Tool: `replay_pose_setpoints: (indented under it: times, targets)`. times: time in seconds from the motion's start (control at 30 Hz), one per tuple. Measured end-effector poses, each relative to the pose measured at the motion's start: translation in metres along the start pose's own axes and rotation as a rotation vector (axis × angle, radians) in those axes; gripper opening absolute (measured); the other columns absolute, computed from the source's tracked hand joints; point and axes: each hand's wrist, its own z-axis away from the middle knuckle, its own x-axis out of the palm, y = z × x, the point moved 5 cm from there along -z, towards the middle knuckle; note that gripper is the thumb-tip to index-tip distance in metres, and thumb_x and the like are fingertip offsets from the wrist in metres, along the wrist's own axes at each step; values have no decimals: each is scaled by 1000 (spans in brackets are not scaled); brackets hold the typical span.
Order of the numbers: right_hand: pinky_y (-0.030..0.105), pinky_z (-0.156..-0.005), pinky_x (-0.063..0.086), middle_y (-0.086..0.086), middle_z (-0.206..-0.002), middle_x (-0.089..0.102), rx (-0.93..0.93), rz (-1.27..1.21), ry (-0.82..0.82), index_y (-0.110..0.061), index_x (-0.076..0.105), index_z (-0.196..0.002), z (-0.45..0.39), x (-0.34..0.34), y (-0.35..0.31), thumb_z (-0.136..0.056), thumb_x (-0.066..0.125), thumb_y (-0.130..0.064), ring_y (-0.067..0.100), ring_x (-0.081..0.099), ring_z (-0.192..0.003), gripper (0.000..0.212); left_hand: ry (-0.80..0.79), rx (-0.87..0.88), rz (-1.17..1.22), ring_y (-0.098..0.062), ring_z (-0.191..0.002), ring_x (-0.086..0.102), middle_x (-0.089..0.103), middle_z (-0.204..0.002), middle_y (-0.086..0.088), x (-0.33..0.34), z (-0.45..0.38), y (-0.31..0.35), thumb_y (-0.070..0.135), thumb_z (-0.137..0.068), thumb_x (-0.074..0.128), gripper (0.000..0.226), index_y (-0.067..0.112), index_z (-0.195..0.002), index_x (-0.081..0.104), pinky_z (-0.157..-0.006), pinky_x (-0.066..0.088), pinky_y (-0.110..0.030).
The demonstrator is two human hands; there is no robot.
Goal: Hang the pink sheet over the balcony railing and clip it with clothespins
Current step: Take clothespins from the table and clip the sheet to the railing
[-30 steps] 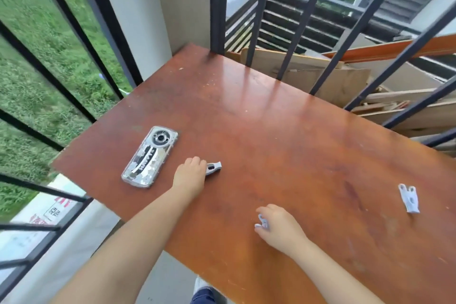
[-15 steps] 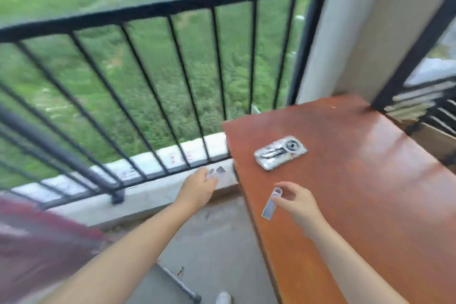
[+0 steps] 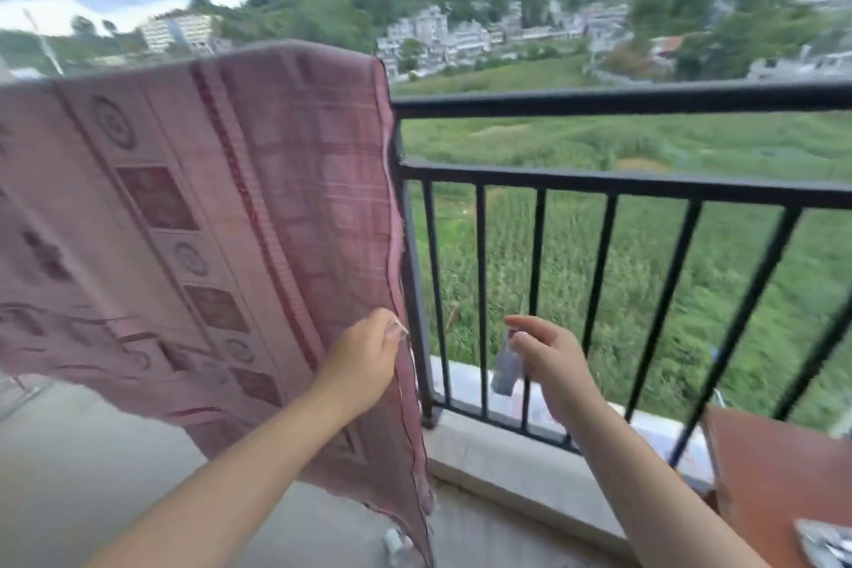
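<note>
The pink patterned sheet [image 3: 193, 217] hangs draped over the black balcony railing [image 3: 622, 99], covering its left part down to near the floor. My left hand [image 3: 369, 360] is curled in front of the sheet's right edge with a pale clothespin tip showing between its fingers. To the right, my right hand [image 3: 548, 357] pinches a grey clothespin [image 3: 506, 364] that hangs down in front of the railing bars, apart from the sheet.
A reddish-brown wooden table [image 3: 774, 480] stands at the lower right with a silvery object [image 3: 825, 544] at its near edge. A concrete ledge [image 3: 507, 457] runs under the railing. Green fields and buildings lie beyond.
My view swung left and up from the table to the railing and sheet. Both hands rose with their clothespins; the left one now sits at the sheet's right edge.
</note>
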Motion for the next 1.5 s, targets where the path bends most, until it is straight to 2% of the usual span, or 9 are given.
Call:
replay_pose_setpoints:
  times: [0.1, 0.2, 0.27, 0.47, 0.7, 0.83, 1.17, 1.37, 1.5]
  targets:
    - [21, -49, 45, 12, -80, 55, 9, -42, -26, -13, 60, -74, -25, 41, -27, -77, 40, 0, 20, 49, -61, 24, 87, -9, 15, -23, -73, 47, 52, -71, -2, -45, -22, -19, 23, -91, 32, 17, 18, -79, 43, -66, 32, -31]
    - [26, -51, 43, 13, -76, 53, -109, 74, -14, -15, 58, -69, -45, 71, -57, -82, 49, -9, 15, 44, -55, 18, 135, 28, -58, -20, -66, 47, 45, -62, 6, -78, -46, -24, 37, -88, 37, 24, 19, -73, 44, -62, 36, -30]
    - [29, -60, 47, 4, -76, 58, -227, 265, -4, -18, 61, -80, -59, 87, -76, -81, 62, -25, 13, 50, -63, 7, 152, 81, -188, -19, -63, 46, 43, -60, 6, -93, -63, -20, 43, -86, 48, 35, 22, -61, 37, -54, 34, -28]
    - [28, -84, 43, 4, -109, 55, -335, 578, -27, -15, 45, -129, -106, 120, -100, -73, 68, -41, 13, 49, -92, 66, 362, 482, -573, -19, -32, 48, 46, -37, 2, -121, -99, 10, 24, -72, 38, 26, 13, -51, 49, -32, 14, -13]
    - [20, -40, 36, -7, -42, 48, -226, 291, -252, -11, 65, -76, -139, 118, -79, -81, 64, -13, 5, 40, -35, 5, 285, 852, -875, -14, -33, 50, 69, -84, -4, -111, -120, 55, 11, -69, 52, 23, 15, -86, 69, -33, 34, -16]
    - [18, -50, 37, -9, -52, 48, -345, 276, -201, 0, 67, -84, -149, 110, -71, -81, 63, -15, 2, 42, -46, 16, -89, 600, -1126, -26, -85, 66, 31, -148, 5, -80, -152, 68, -1, -84, 43, 47, 16, -128, 44, -59, 44, -30]
    - [7, -45, 34, -9, -54, 48, -481, 260, -292, -12, 63, -74, -145, 108, -67, -82, 62, -11, -7, 45, -42, 8, -243, 286, -1322, -18, -50, 34, 45, -104, -7, -73, -173, 58, 2, -89, 42, 15, 7, -94, 56, -46, 30, -29]
    - [8, -48, 34, -9, -55, 46, -568, 281, -201, 3, 65, -77, -139, 106, -72, -81, 61, -6, 0, 40, -50, 11, -191, 545, -1437, -19, -49, 58, 58, -89, -2, -71, -153, 71, 8, -70, 65, 6, 13, -73, 63, -39, 23, -20]
    - [10, -54, 33, -13, -57, 45, -637, 287, -144, 4, 65, -75, -132, 107, -75, -80, 62, -4, 0, 42, -55, 10, -352, 430, -1517, -27, -80, 63, 52, -104, -6, -67, -161, 75, -5, -85, 41, 25, 7, -98, 59, -51, 38, -29]
